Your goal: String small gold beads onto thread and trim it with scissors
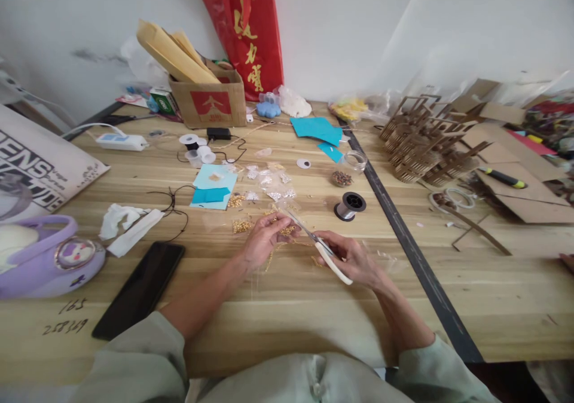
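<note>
My right hand [354, 258] is closed around the white handles of a pair of scissors [332, 263], whose long grey blades point up and left toward my other hand. My left hand [268, 237] is pinched near the blade tips, but what its fingers hold is too small to make out. Gold beads [287, 230] show by its fingertips, and a thin gold chain [271, 258] lies on the table just below. Beside that hand is a small pile of gold beads [241, 226]. Clear packets of silvery beads [273, 183] lie just beyond.
A wire spool [350, 206] stands beyond my right hand, near a dish of brown beads [341, 179]. Blue paper [210, 195] and a black phone [140, 289] lie to the left. Wooden frames [430, 146] stand at right; a cardboard box [213, 101] is behind.
</note>
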Available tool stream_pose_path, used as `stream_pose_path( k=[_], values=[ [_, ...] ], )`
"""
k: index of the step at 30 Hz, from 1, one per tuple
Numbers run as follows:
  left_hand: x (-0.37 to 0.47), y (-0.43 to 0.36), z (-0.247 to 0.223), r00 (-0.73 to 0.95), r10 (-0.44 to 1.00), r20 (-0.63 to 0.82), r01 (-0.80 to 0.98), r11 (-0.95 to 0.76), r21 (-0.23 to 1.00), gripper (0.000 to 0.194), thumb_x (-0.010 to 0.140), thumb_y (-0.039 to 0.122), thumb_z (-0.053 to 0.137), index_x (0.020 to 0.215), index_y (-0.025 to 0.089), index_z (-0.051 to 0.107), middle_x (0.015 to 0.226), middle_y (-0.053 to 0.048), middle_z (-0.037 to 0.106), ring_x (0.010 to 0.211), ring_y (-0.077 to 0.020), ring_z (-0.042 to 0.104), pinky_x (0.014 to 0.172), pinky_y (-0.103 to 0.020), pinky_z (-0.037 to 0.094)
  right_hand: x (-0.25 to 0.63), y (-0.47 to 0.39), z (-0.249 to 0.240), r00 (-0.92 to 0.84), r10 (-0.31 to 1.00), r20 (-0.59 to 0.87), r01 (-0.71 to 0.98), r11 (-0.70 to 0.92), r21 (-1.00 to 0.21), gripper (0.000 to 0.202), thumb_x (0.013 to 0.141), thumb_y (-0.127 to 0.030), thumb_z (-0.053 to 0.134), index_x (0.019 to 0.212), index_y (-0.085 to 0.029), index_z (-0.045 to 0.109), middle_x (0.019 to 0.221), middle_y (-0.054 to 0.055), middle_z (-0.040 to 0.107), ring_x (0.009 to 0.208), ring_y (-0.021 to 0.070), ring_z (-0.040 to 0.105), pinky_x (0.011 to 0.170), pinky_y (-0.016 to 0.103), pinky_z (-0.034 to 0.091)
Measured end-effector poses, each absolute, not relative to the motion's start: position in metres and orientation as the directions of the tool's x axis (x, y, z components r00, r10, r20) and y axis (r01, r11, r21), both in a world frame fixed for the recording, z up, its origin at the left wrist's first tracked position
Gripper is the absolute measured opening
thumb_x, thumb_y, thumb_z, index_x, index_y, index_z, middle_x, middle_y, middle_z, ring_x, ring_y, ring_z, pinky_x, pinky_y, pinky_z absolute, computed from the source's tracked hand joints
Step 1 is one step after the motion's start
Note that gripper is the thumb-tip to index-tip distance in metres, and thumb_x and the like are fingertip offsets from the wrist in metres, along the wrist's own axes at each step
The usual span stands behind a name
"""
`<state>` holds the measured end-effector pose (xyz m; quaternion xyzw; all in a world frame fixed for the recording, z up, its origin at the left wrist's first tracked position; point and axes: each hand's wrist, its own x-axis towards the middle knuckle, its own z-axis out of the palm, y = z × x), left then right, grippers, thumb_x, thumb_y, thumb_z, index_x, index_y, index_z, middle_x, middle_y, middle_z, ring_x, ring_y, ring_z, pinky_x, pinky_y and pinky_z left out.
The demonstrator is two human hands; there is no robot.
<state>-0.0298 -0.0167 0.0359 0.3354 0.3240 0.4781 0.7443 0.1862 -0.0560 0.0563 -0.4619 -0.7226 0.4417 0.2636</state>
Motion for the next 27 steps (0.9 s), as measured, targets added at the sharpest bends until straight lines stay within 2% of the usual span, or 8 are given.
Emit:
stream_pose_path(
  k=[4,8,21,27],
  values=[
    [-0.0277,-0.0206,0.0326,0.365,0.920,-0.146,-0.417,0.301,0.858,0.021,0.071,0.029,0.076,0.075,0.012,0.064,0.078,-0.005,0.070,0.070,-0.0157,0.068,0.058,-0.022,0.050,0.1870,-0.0552,0.0516,-0.464,0.886,-0.015,0.457,0.225,-0.861,0.047,0.082,-0.042,0.063,0.121,-0.015,0.058,0.077,0.001,0.057,0.061,0.0101,0.043,0.055,0.021,0.035],
    [-0.0255,-0.0236,0.0298,0.386,0.913,-0.134,-0.424,0.305,0.853,0.019,0.074,0.029,0.074,0.076,0.013,0.064,0.078,-0.004,0.069,0.069,-0.0148,0.066,0.057,-0.022,0.050,0.1862,-0.0546,0.0506,-0.468,0.883,-0.031,0.474,0.221,-0.852,0.046,0.082,-0.043,0.064,0.119,-0.016,0.058,0.082,0.002,0.061,0.062,0.0106,0.043,0.056,0.022,0.035],
    [-0.0251,-0.0230,0.0360,0.394,0.910,-0.127,-0.437,0.308,0.845,0.022,0.071,0.031,0.076,0.075,0.012,0.065,0.076,-0.005,0.069,0.068,-0.0155,0.066,0.056,-0.022,0.049,0.1832,-0.0575,0.0593,-0.445,0.896,-0.011,0.462,0.219,-0.859,0.045,0.084,-0.043,0.062,0.120,-0.015,0.062,0.073,-0.001,0.056,0.059,0.0092,0.040,0.053,0.020,0.033],
    [-0.0253,-0.0218,0.0312,0.382,0.916,-0.125,-0.476,0.311,0.823,0.025,0.075,0.036,0.073,0.083,0.013,0.066,0.081,-0.006,0.069,0.066,-0.0157,0.067,0.053,-0.022,0.050,0.1839,-0.0582,0.0568,-0.393,0.919,0.018,0.466,0.216,-0.858,0.049,0.082,-0.045,0.064,0.119,-0.014,0.063,0.072,0.000,0.056,0.059,0.0101,0.041,0.053,0.020,0.035]
  ],
)
